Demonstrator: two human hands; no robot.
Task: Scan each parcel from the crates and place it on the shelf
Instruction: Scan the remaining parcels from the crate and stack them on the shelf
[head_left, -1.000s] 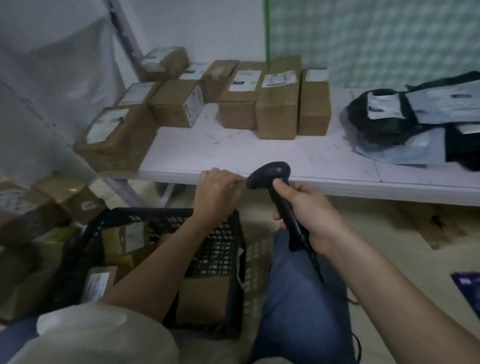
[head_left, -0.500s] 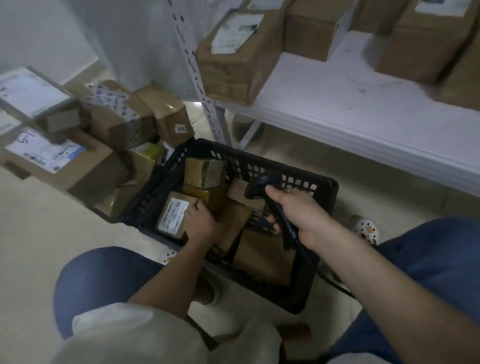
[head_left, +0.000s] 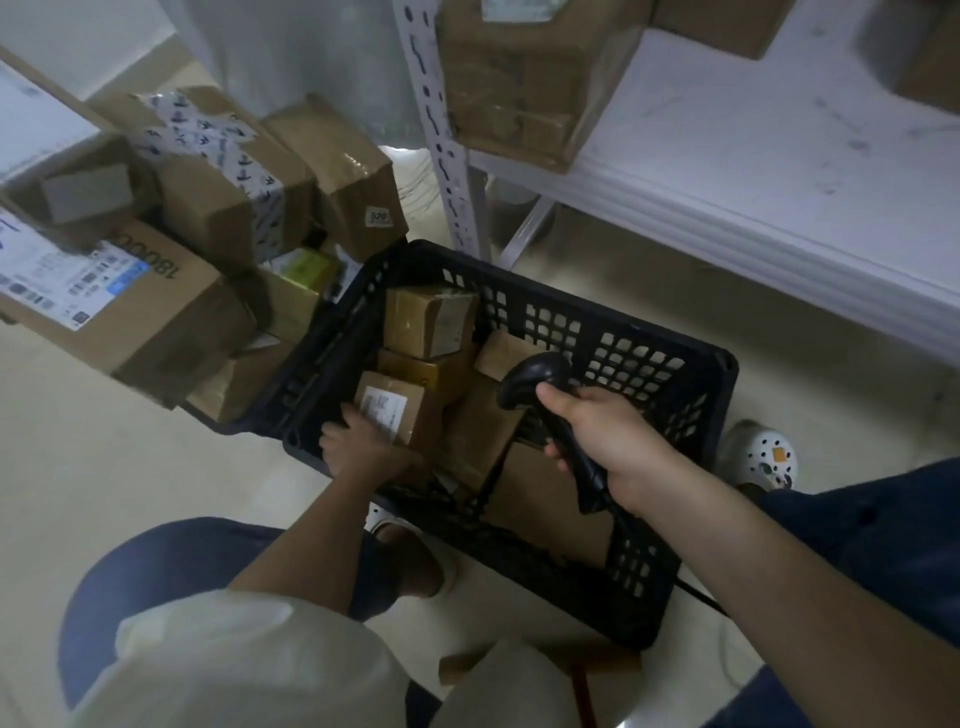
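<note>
On the floor between the person's knees sits a black crate (head_left: 670, 364) with lattice walls, holding several brown parcels packed close together. Inside it, at the near left corner, the left hand (head_left: 363, 452) grips a labelled parcel (head_left: 400, 415), fingers curled over its near edge beside the white label; this parcel lies within the crate, touching a plain box (head_left: 428, 322) stacked behind it and a larger tilted box (head_left: 483, 431) to its right. The right hand (head_left: 608, 441) is wrapped round the handle of a black scanner (head_left: 535, 376), whose head hangs over the crate's middle, pointing left toward the labelled parcel; its cable (head_left: 698, 597) trails off behind the crate's near right corner. The two hands are apart, each closed on its own thing. Left of the crate a heap of bigger cartons (head_left: 171, 312) leans against it, one bound with printed white tape (head_left: 208, 135). Above and to the right, the white shelf (head_left: 753, 171) carries a box (head_left: 514, 88) at its left corner beside a perforated upright post (head_left: 441, 130). A white perforated shoe (head_left: 763, 457) shows just right of the crate.
</note>
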